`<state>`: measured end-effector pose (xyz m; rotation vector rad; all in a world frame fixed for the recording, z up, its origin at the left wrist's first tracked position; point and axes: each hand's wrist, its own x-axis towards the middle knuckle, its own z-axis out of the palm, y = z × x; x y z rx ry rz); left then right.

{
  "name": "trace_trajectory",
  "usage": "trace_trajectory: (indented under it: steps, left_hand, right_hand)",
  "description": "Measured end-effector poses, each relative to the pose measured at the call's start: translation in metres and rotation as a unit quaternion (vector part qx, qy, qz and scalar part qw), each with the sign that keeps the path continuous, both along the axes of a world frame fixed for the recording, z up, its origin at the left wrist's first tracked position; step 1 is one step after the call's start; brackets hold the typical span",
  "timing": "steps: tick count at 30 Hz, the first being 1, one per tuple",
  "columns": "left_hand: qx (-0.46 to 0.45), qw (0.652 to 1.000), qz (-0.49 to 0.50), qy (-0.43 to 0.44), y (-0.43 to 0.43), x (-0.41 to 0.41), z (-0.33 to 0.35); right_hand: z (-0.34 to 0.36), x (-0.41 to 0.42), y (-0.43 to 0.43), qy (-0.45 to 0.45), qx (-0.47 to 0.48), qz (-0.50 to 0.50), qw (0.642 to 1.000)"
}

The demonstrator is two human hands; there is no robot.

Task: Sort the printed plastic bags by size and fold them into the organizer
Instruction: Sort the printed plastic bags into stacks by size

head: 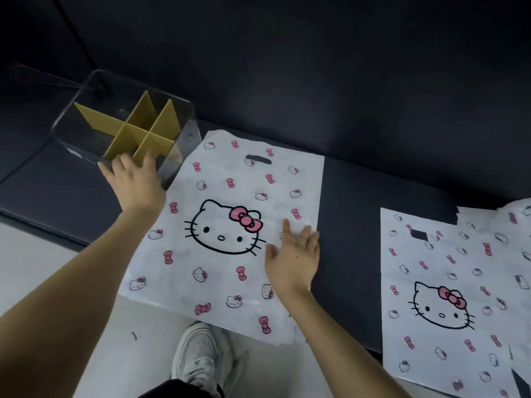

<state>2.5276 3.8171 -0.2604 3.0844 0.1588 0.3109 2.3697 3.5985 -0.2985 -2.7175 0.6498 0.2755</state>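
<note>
Your right hand lies flat on the bag near its 3 o'clock edge, fingers spread. Your left hand has its fingers straight and apart. It presses the near rim of the organizer at 10 o'clock and grips nothing.

The bag lies flat on the sofa with its handle slot at 12. Its 6 o'clock end hangs past the sofa's front, over the floor and your shoe. That overhang is the main risk: slick film held by one palm can slide off as you start the fold.

The organizer's wall meets the bag's 11 o'clock corner. I cannot tell whether it pins the corner. If it does, a tug on the bag drags the organizer. Lean on the rim too hard and the dividers may shift.

The second bag lies at 4 o'clock, well apart.
</note>
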Motion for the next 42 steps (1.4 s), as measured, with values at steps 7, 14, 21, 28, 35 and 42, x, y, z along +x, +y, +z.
trace_trajectory:
  steps: [7,14,21,28,35,42]
  left_hand:
    - [-0.038,0.983,-0.174,-0.045,-0.083,-0.041,0.007]
    - [-0.035,0.925,-0.369,0.079,-0.184,-0.138,-0.025]
    - [-0.080,0.922,-0.359,0.122,-0.208,-0.165,-0.022]
    - [0.046,0.847,-0.498,0.183,-0.234,-0.174,-0.036]
    - [0.115,0.855,-0.457,0.217,-0.247,-0.174,-0.036]
    - [-0.043,0.879,-0.445,0.169,-0.273,-0.195,-0.023]
  right_hand:
    - [0.021,-0.032,-0.039,-0.082,0.063,-0.023,0.994]
    - [0.007,-0.143,-0.159,0.037,-0.078,-0.171,0.981]
    - [0.018,-0.095,-0.113,0.013,-0.030,-0.070,0.997]
    - [0.026,-0.156,-0.221,-0.065,-0.099,-0.184,0.976]
    - [0.002,-0.273,-0.348,0.071,-0.100,-0.310,0.943]
    - [0.043,-0.264,-0.339,-0.223,-0.137,-0.339,0.904]
